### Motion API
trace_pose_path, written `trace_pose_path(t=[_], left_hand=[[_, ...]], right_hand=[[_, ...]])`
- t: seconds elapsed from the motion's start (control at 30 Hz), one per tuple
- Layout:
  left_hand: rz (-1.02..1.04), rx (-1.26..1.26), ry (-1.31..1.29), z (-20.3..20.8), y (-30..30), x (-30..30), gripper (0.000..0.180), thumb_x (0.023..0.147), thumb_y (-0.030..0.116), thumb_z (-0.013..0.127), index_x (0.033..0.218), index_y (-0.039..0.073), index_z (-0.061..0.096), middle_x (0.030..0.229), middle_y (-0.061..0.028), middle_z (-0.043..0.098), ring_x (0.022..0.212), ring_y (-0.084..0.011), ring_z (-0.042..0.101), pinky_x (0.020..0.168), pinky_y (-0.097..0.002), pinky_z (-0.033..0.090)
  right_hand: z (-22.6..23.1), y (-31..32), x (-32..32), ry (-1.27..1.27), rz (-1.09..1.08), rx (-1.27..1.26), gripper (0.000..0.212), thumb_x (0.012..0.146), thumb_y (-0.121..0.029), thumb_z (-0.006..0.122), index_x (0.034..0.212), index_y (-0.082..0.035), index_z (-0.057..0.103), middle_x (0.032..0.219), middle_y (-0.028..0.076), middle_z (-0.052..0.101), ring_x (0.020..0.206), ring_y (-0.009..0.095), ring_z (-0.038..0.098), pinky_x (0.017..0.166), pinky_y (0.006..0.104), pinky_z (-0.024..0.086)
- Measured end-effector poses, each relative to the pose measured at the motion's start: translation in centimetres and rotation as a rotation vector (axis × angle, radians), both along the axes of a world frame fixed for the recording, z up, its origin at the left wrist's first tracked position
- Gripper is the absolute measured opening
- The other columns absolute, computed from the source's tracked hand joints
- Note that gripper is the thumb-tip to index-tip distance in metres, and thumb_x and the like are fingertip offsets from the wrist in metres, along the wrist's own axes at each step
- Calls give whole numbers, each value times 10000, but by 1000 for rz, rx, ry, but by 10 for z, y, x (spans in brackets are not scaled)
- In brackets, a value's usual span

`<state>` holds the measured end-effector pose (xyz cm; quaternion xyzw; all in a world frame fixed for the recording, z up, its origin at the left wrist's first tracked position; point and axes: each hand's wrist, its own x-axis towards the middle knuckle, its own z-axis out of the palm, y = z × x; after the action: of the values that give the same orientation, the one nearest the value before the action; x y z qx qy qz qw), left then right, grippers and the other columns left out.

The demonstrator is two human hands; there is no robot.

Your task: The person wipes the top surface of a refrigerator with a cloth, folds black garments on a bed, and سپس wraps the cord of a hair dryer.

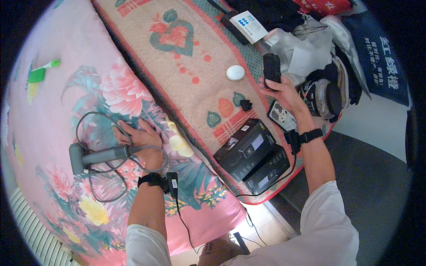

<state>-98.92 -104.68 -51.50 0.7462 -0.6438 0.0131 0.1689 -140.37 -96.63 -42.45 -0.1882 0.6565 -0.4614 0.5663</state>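
My left hand [141,134] lies on the pink flowered sheet [177,221] with its fingers stretched out and holding nothing. Just below it is a grey hair dryer [104,156], whose looped grey cord [80,125] passes across the fingers and wrist. In my right hand [284,91] is a black oblong object [271,68], gripped at its lower end; its exact kind is unclear. Beneath that hand, a small flat item with a cartoon picture [282,116] rests on the patterned mat. Both wrists wear black straps with small cabled devices.
Black boxes [248,148], a white rounded object [235,72] and a small black piece [246,105] sit on the beige mat [151,57]. Plastic bags [306,53] and a clear-sided round container [320,97] crowd the right. A green-and-white brush [40,74] lies far left.
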Motion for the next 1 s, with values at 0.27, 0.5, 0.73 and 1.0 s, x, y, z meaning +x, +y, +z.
trace_pose_path(t=[0.27, 0.5, 0.73, 1.0], left_hand=[[1, -9, 48, -4, 0, -5, 653, 913, 349, 536, 1404, -42, 356, 1449, -319, 305, 1326, -445, 312, 1099, -545, 217], [3, -24, 75, -4, -1, -5, 664, 918, 363, 526, 1404, -54, 350, 1450, -320, 299, 1336, -441, 292, 1106, -552, 202], [-38, -45, 43, -3, -2, 0, 657, 927, 373, 507, 1390, -71, 368, 1440, -331, 301, 1338, -453, 280, 1107, -555, 211], [-30, -8, 50, -1, -2, -10, 651, 930, 362, 499, 1393, -73, 354, 1434, -347, 300, 1327, -466, 290, 1098, -567, 215]], right_hand=[[-19, 9, -17, 660, 198, 119, 498, 855, -181, 703, 1279, -34, 489, 1123, 117, 615, 1000, 218, 620, 875, 343, 494], [-43, 11, 8, 1224, 612, 224, 753, 829, -391, 720, 1365, 36, 409, 1346, 257, 501, 1264, 355, 490, 1030, 389, 396], [-22, -67, -31, 1487, 423, 167, 451, 914, -261, 602, 1327, -113, 500, 1120, 252, 596, 1111, 417, 552, 933, 457, 454], [-66, -45, -52, 1558, 342, 167, 453, 824, -202, 717, 1238, -131, 546, 1079, 188, 616, 1015, 352, 604, 857, 421, 498]])
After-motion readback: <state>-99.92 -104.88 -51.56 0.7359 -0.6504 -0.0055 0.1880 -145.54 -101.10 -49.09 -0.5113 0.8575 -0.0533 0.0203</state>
